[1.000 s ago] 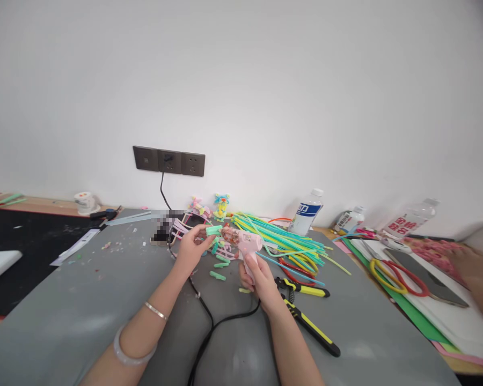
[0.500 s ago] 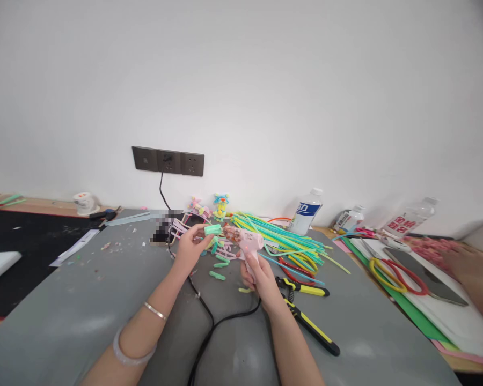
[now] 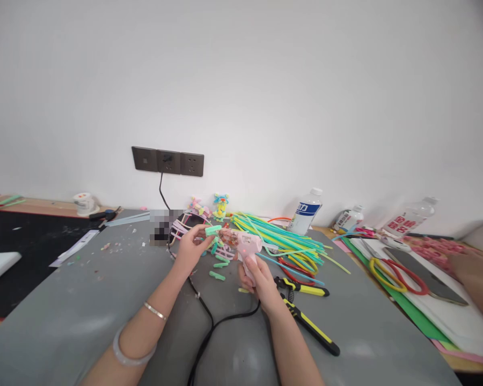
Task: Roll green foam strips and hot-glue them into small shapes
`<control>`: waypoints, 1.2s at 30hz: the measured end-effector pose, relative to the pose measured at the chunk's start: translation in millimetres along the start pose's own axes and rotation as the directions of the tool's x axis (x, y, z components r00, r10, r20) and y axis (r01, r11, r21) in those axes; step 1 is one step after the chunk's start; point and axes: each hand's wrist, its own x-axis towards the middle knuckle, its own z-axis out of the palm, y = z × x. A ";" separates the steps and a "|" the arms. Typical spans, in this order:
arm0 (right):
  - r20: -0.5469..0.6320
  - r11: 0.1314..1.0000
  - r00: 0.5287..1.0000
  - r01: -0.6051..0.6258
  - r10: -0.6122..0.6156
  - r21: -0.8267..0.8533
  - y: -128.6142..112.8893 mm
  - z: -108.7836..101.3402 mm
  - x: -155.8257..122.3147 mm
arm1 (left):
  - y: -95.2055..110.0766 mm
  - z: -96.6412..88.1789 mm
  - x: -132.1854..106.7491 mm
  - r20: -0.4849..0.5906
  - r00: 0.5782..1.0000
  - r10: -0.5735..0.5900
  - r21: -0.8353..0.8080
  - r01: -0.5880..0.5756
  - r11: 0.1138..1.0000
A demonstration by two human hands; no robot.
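Right, far L by the wall: small white tape roll (image 3: 83, 202), dark socket strip (image 3: 167, 161) above w/ a black cord (image 3: 212, 321) plugged in & running down over the grey mat (image 3: 64, 300). L hand (image 3: 190, 249) is closed in a pinch, thumb & fingers gripping a short green tube piece (image 3: 213, 230), held just above the mat, mid-bench. Piece's end sits right at the nozzle of the pink glue gun (image 3: 246, 245); touching or a hair apart, can't tell. R hand (image 3: 258, 281) is wrapped tight round the gun's handle, nozzle pointing L at the piece. More green offcuts (image 3: 218, 276) lie on the mat below & between both hands. Just R of the gun: big bundle of green/yellow sticks (image 3: 282, 238), then yellow-black pliers (image 3: 312, 328) beside the R wrist. At the back a water bottle (image 3: 308, 210) stands upright. Further R, scissors (image 3: 394, 276) w/ red & yellow handles on white paper; another person's hand (image 3: 477, 268) at the far R edge.
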 end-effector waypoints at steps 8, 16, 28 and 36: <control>0.048 1.000 0.999 -0.024 0.025 -0.015 2.2 -0.5 0.7 | 2.5 0.6 -0.8 0.016 1.000 0.020 0.019 -0.020 1.000; 0.056 0.999 0.998 -0.029 0.030 -0.019 1.7 -0.4 1.1 | -0.8 0.1 -0.8 0.017 0.999 0.043 0.036 -0.044 0.998; 0.001 0.999 1.000 -0.031 0.031 -0.028 3.6 -2.4 3.1 | 0.1 0.0 -0.6 -0.016 1.000 0.020 -0.008 -0.020 1.000; -0.016 0.999 1.000 -0.023 0.023 -0.039 0.9 -2.1 1.6 | 2.1 -1.3 -0.1 -0.031 0.999 0.014 0.003 -0.014 1.000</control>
